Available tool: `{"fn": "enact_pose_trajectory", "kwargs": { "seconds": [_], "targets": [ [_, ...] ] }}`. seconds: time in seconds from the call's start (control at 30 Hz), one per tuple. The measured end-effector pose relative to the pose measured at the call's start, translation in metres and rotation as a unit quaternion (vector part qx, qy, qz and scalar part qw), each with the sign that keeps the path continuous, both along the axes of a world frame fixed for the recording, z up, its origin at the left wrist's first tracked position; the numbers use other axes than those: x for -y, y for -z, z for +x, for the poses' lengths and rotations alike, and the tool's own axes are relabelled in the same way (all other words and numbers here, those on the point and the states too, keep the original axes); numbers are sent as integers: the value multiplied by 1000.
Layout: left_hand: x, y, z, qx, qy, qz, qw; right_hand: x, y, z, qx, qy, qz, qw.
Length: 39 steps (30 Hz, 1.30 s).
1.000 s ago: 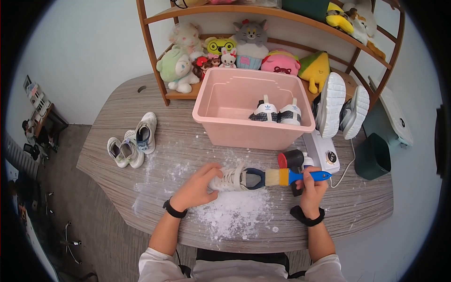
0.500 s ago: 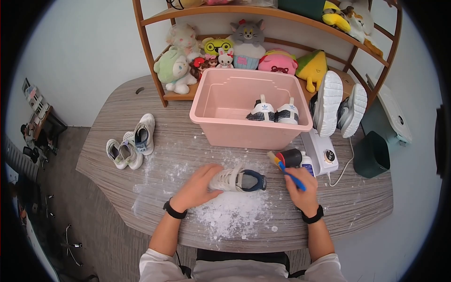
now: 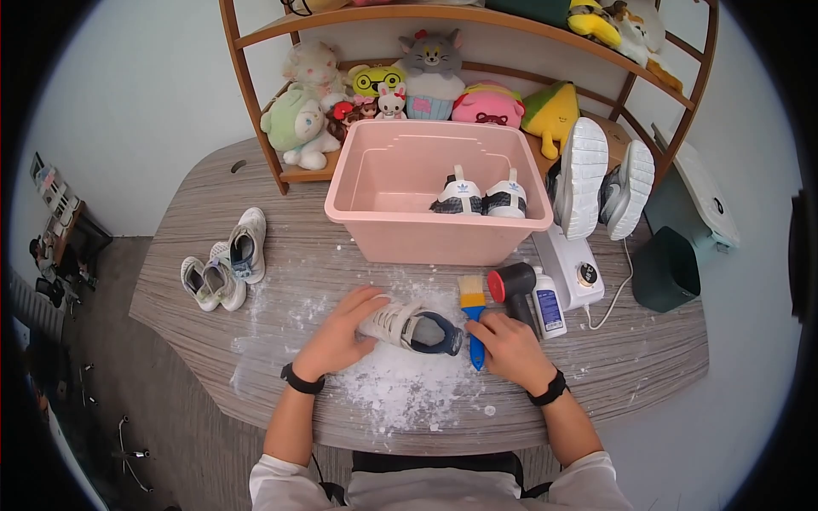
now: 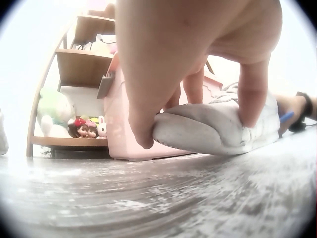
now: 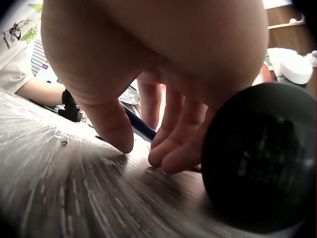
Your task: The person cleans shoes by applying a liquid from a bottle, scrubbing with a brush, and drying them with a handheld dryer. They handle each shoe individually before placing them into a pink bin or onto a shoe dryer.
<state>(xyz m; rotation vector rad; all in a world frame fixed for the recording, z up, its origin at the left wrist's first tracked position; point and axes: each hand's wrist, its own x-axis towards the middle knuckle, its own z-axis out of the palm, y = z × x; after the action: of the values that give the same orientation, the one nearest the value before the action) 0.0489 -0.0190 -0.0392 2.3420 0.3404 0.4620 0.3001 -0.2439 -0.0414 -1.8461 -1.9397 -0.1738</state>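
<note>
In the head view a white lace-up sneaker (image 3: pixel 409 328) with a dark blue lining lies on powder, its opening toward the right. My left hand (image 3: pixel 342 328) grips its toe end; in the left wrist view the thumb and fingers straddle the white toe (image 4: pixel 198 126). Right of the heel, a flat brush (image 3: pixel 473 319) with a blue handle and pale bristles lies along the tabletop, bristles pointing away from me. My right hand (image 3: pixel 509 347) pinches its handle. In the right wrist view the dark blue handle (image 5: pixel 140 124) passes between thumb and fingers.
White powder (image 3: pixel 409 400) covers the middle of the table (image 3: pixel 196 341). A hair dryer (image 3: pixel 511 281), a bottle (image 3: pixel 550 307) and a shoe dryer (image 3: pixel 575 272) bearing two shoes stand right. A pink bin (image 3: pixel 434 238) holds shoes. More small shoes (image 3: pixel 213 281) sit left.
My right hand has brought the brush from the sneaker's heel down to the table beside it, turning its bristles from leftward to away from me. The left hand keeps its grip on the sneaker.
</note>
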Motion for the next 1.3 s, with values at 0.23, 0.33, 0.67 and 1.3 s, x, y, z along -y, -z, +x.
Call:
{"fn": "enact_pose_trajectory", "kwargs": {
  "seconds": [0.23,0.33,0.67,1.3],
  "targets": [
    [4,4,3,-7,-19,40,999,0,-1,-2,9,-4,-31,999],
    [6,4,3,-5,-19,49,999,1,-1,-3,11,-2,-43,999],
    [18,-21,0,80,-51,128,987,3,-2,-2,8,-1,-56,998],
    [47,-14,13,63,30,99,993,9,-21,17,-121,60,93,986]
  ]
}}
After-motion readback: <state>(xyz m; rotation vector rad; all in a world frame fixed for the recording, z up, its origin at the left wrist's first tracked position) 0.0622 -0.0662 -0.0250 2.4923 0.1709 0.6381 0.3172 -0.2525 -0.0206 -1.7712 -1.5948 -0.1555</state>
